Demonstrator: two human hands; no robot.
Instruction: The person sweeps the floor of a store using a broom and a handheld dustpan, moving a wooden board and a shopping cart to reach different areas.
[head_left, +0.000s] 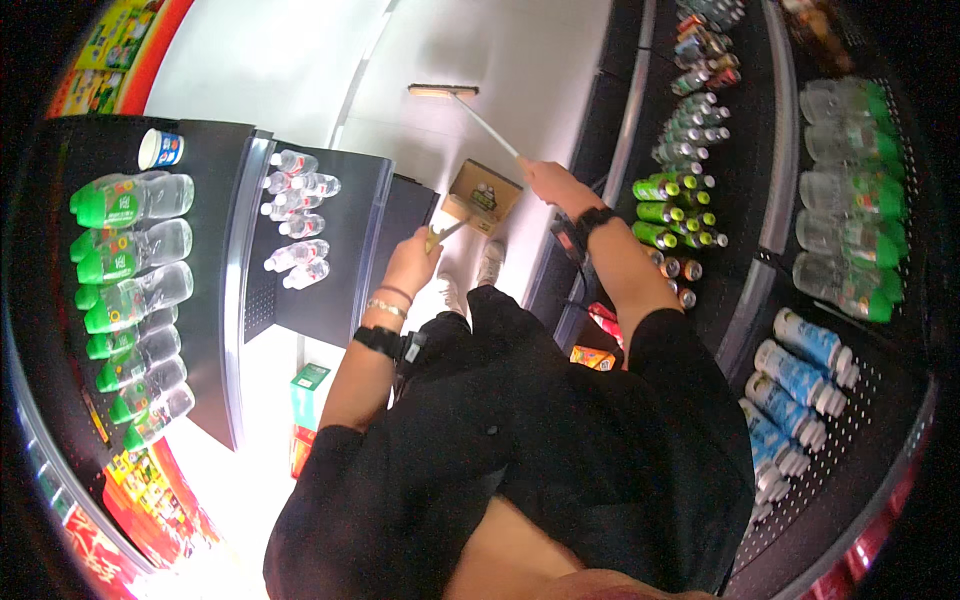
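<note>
My right hand (551, 181) is closed around the pale pole of a wide broom (491, 131). The broom's bristled head (443, 91) lies on the white floor ahead of me. In my left hand (412, 259) is a slim tool with a yellowish handle (442, 236); its exact kind is unclear. Its far end overlaps the near side of a brown cardboard box (487, 191) in the picture, and I cannot tell whether they touch. The box stands on the floor just beyond my shoes, between the two hands, and bears a printed logo.
Shelves flank the aisle. On the left are green-capped bottles (124, 277), small water bottles (300, 225) and a paper cup (161, 148). The right side holds green bottles (660, 212), cans (670, 267), large bottles (847, 195) and blue-white bottles (795, 382). A dark cable hangs by the right shelf.
</note>
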